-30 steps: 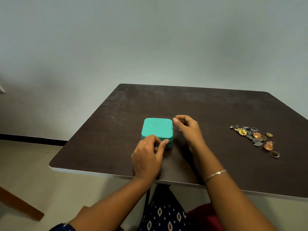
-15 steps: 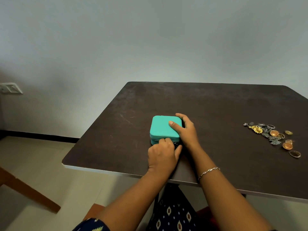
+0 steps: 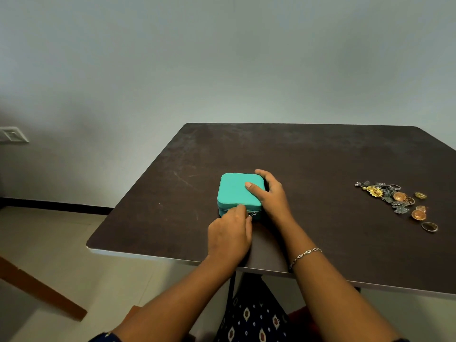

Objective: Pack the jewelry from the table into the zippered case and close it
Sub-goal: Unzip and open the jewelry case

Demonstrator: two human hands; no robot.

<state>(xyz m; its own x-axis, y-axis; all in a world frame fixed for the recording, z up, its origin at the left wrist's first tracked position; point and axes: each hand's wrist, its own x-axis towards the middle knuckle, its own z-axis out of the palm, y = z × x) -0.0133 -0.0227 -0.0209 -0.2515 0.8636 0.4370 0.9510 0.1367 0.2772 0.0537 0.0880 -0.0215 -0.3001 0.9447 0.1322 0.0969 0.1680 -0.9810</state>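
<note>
Settling over the small square teal zippered case [image 3: 238, 191], the right hand [image 3: 270, 193] is now resting its thumb flat on the lid while the other fingers are wrapping the far right corner; a second ago this hand was only beside the case, not touching the top. The left hand [image 3: 229, 234] has also come closer: its fingers are narrow and are pinching at the small metal zipper pull [image 3: 251, 215] on the near side wall, but I cannot tell if the pull is really caught between them. The case is standing closed on the dark brown wooden table [image 3: 308, 156], near the front edge. The heap of mixed silver and gold jewelry [image 3: 394, 197] is lying well apart at the right, untouched. In my judgement this change means the opening step is starting: one hand is bracing the case so the other can draw the zipper around. Nothing is packed yet, so the task is only at its beginning.
</note>
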